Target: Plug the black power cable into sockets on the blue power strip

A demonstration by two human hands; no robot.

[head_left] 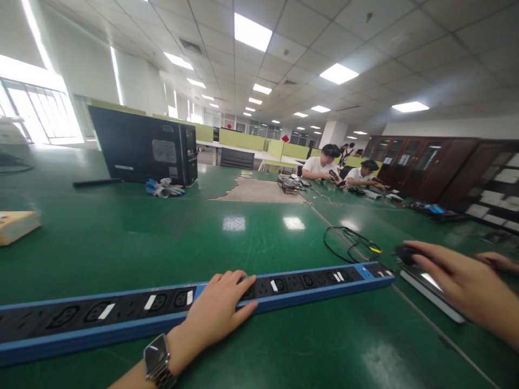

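A long blue and black power strip (pixel 308 280) lies across the green table, with white labels beside several sockets. My left hand (pixel 221 303), with a watch on its wrist, rests on the strip's middle, fingers spread over its top and the thumb along its near edge. Off the strip's right end, my right hand (pixel 458 275) has its fingers round a black object (pixel 405 253), blurred, perhaps a plug. Beneath that hand lies a flat device with a pale edge (pixel 432 297). A coiled black cable (pixel 330 246) with a yellow tag sits behind the strip's right end.
A black computer case (pixel 141 146) stands at the back left, with blue and white gloves (pixel 164 188) before it. A yellowish block (pixel 18 226) lies at the left edge. Two people work at the far right. Another person's hand (pixel 498 261) shows at the right edge.
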